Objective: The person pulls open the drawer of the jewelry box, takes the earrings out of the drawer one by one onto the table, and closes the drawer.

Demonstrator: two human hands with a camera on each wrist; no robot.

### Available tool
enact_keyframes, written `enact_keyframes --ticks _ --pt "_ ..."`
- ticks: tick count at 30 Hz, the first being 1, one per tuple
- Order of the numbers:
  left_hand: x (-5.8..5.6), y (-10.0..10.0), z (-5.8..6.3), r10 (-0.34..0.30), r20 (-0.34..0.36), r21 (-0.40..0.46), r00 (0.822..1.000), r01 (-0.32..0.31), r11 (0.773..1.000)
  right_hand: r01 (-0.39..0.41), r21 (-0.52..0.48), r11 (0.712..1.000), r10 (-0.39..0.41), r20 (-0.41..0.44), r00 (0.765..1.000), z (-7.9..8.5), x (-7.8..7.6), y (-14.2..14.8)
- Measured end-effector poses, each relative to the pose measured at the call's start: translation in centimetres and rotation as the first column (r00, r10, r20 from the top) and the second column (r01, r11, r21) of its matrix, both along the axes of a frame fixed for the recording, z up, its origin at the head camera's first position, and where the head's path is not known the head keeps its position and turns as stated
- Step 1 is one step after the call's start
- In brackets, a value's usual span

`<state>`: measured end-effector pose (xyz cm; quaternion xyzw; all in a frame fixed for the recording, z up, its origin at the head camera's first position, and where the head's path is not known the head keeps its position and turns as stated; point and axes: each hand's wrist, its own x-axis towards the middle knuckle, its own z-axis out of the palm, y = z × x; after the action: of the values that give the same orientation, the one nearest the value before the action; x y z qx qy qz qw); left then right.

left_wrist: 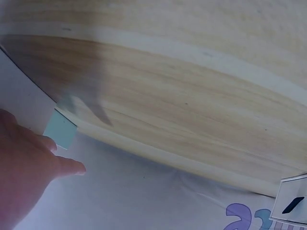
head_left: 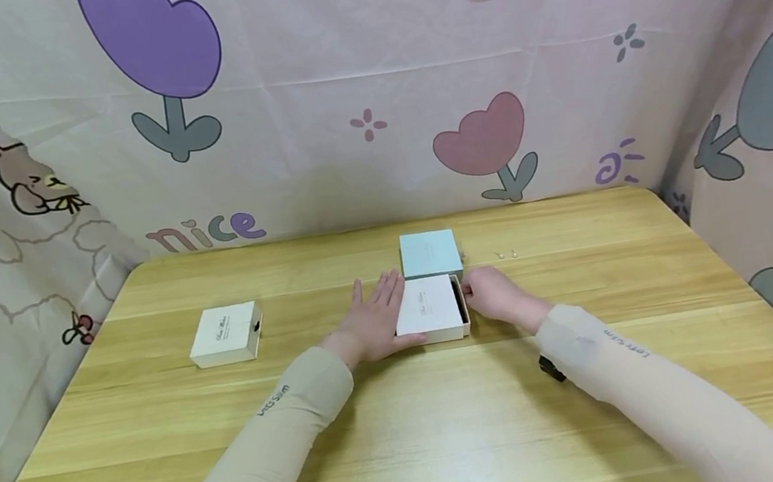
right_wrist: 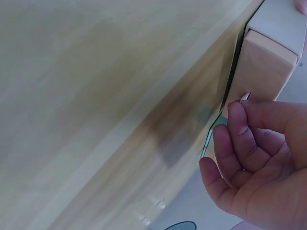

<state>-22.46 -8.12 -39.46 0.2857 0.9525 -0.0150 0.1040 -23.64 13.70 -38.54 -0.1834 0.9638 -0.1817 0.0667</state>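
A white drawer-style jewelry box (head_left: 427, 306) with small lettering lies on the table, its inner drawer (right_wrist: 264, 64) slid partly out on the right. My left hand (head_left: 373, 323) rests against the box's left side, fingers stretched forward and thumb along the front edge. At the drawer's end, my right hand (head_left: 492, 293) pinches a small pull tab (right_wrist: 245, 97) between thumb and index finger; the other fingers curl loosely. Directly behind the white box lies a light blue box (head_left: 430, 253).
Another white box (head_left: 225, 334) with a dark tab sits to the left. Two tiny earrings (head_left: 506, 255) lie right of the blue box. A black object (head_left: 551, 368) shows at the right sleeve. A printed cloth (head_left: 306, 119) hangs behind the wooden table (head_left: 420, 455).
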Motion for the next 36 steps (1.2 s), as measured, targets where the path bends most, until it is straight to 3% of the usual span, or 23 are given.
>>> enact_keyframes --ticks 13,22,36 --pt "-0.1 -0.1 -0.2 -0.006 0.001 -0.001 1.0 0.006 1.0 0.031 0.02 0.999 -0.031 0.026 0.999 0.2 0.2 0.5" --pt "-0.2 -0.1 -0.2 -0.002 0.003 -0.007 1.0 0.002 1.0 0.008 0.015 1.0 -0.007 -0.021 1.0 0.1 0.1 0.9" --pt "-0.1 -0.1 0.0 0.0 0.011 -0.004 1.0 0.0 1.0 0.023 0.032 0.999 -0.022 -0.008 1.0 0.2 0.3 1.9"
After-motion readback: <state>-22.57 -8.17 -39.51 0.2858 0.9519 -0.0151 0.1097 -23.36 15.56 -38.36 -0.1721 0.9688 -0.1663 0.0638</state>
